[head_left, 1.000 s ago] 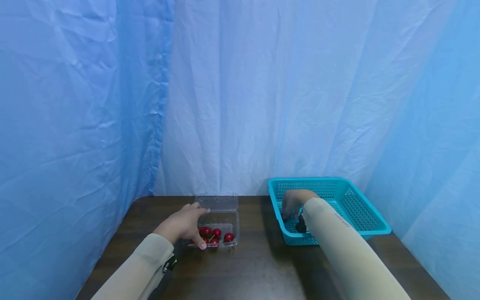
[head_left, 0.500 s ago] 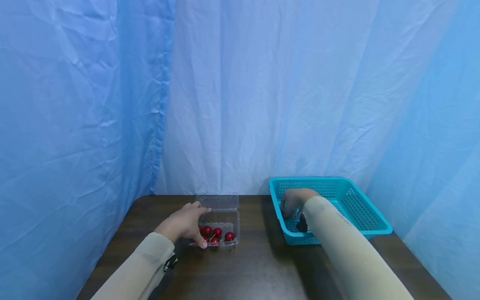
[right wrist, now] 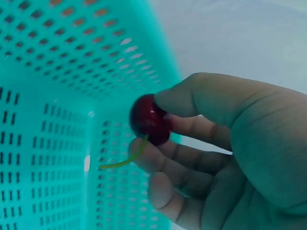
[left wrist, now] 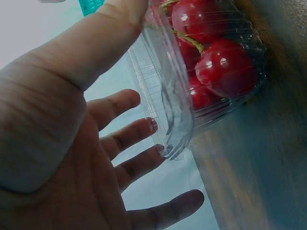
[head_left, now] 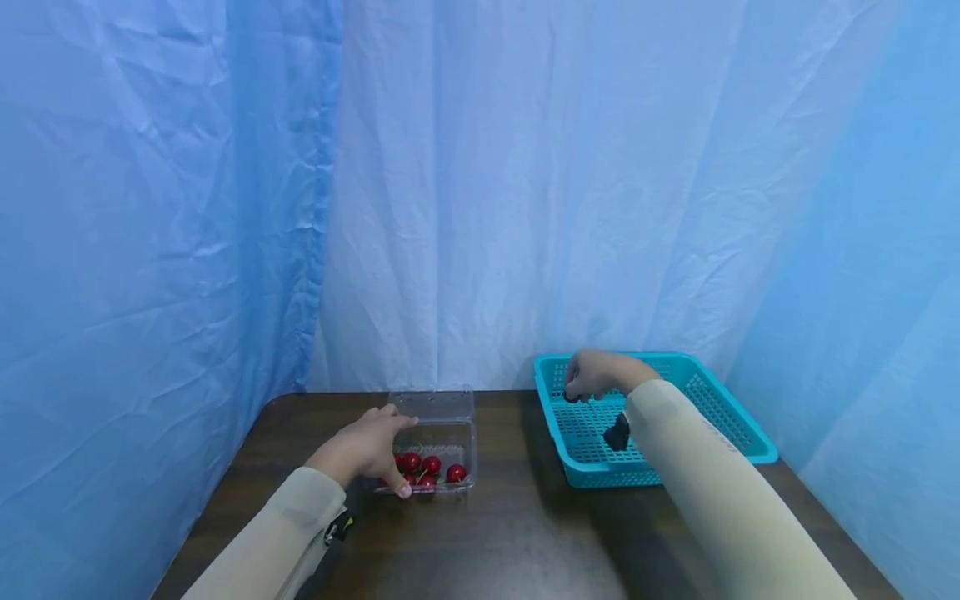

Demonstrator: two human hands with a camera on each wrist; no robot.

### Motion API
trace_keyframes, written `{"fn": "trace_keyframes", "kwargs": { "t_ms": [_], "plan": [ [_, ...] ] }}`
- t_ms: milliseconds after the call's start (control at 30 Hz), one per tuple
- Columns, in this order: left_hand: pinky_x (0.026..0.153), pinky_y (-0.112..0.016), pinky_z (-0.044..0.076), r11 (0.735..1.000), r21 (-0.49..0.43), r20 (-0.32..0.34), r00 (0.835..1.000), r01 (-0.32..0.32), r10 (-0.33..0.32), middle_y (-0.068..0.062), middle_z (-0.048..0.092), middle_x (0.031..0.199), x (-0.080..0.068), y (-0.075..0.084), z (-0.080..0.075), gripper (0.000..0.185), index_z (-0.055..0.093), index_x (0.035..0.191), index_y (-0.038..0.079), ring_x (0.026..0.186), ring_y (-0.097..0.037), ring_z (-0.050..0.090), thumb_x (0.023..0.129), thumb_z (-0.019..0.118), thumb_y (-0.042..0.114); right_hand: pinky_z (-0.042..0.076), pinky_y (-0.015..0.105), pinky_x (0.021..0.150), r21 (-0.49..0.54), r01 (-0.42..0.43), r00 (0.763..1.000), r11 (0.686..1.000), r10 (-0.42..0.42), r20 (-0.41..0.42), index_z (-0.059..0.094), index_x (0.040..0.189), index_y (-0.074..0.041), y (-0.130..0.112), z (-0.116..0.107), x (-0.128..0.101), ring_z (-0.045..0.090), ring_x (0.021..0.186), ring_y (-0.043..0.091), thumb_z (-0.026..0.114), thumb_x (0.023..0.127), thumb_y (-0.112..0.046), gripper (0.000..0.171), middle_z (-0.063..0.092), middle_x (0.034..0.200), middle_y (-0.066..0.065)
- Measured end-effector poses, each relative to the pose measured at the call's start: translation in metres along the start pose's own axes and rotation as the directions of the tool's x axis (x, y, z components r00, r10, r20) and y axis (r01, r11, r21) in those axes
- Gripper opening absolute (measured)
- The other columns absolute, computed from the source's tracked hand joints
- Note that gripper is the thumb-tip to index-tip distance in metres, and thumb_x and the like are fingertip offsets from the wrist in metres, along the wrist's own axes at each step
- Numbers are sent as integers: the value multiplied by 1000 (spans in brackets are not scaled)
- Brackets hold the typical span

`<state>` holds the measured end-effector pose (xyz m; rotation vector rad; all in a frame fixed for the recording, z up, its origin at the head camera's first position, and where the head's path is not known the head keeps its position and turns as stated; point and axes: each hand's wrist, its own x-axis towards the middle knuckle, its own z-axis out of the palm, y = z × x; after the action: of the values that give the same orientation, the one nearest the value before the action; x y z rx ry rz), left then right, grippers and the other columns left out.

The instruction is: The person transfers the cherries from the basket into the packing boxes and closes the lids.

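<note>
Red cherry (right wrist: 149, 120) pinched in right hand (head_left: 592, 377) fingers; left hand (head_left: 360, 450) fingers spread wide.

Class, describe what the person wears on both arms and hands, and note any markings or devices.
Both arms wear long beige sleeves to the wrist. The left hand and right hand are bare. A small black device sits under each wrist; the left one shows a yellow mark.

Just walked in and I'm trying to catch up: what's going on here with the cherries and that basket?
A person sits at a dark table. Their right hand pinches a red cherry between thumb and fingers, above the teal basket. The left hand rests with straight fingers against the rim of a clear plastic box, lid open, which holds several more cherries.
</note>
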<state>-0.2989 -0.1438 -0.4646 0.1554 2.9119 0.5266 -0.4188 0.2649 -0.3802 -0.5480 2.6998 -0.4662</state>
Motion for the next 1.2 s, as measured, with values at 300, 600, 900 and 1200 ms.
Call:
{"fn": "trace_keyframes", "kwargs": {
  "t_ms": [300, 600, 900, 1200],
  "plan": [
    [113, -72, 59, 999, -6, 2, 1000, -31, 31, -18, 49, 173, -3, -2, -2, 118, 58, 168, 25, 158, -46, 47, 64, 112, 42, 61, 39, 81, -13, 46, 986, 999, -47, -157, 80, 112, -9, -49, -4, -7, 68, 86, 22, 76, 106, -22, 15, 78, 95, 6],
    [114, -73, 57, 1000, -9, -3, 1000, -27, 27, -19, 48, 173, -3, -3, -3, 117, 58, 167, 25, 159, -47, 46, 65, 112, 41, 69, 39, 87, -62, 106, 964, 992, -118, -237, 82, 109, -14, -108, 27, -7, 73, 90, 20, 86, 103, -23, 12, 81, 105, 4],
    [114, -73, 58, 1000, -14, 10, 1000, -26, 26, -18, 50, 172, -3, -5, -6, 117, 59, 167, 25, 157, -46, 48, 65, 112, 43, 69, 36, 84, -55, 295, 943, 954, -300, -144, 84, 100, -16, -148, 73, 7, 74, 84, 11, 84, 105, -19, 5, 82, 96, -1],
    [113, -73, 58, 1000, -11, 17, 1000, -20, 20, -17, 49, 173, 0, -5, -5, 115, 59, 167, 26, 156, -45, 47, 66, 112, 42, 67, 25, 78, -64, 274, 958, 960, -278, -65, 85, 102, -21, -177, 121, 22, 74, 81, 8, 88, 102, -18, 4, 79, 94, -7]
  ]
}}
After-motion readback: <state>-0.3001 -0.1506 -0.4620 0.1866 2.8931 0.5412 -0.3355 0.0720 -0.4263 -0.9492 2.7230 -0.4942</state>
